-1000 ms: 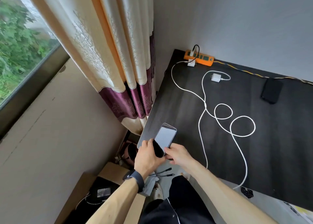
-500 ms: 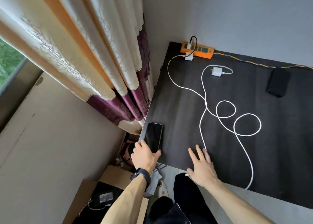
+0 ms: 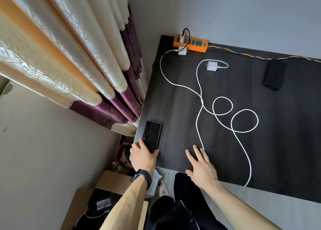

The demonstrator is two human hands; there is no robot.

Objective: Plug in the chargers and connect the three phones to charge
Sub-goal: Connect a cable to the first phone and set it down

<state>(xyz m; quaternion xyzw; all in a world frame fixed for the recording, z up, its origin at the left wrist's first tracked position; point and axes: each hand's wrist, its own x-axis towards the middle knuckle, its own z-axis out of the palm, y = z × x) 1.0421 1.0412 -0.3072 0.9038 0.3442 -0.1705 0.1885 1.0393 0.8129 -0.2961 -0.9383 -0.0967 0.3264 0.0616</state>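
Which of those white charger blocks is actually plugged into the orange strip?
The upright one at the left end of the orange power strip, with the black cable. The other two white chargers lie loose on the table.

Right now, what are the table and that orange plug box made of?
The table looks like dark wood or wood-look board: faint grain streaks show and the finish is matte. The orange power strip looks like hard plastic: smooth, bright moulded colour with dark green sockets. The white cables look rubbery or plastic-coated, bending in soft loops. I can't be sure from looks alone.
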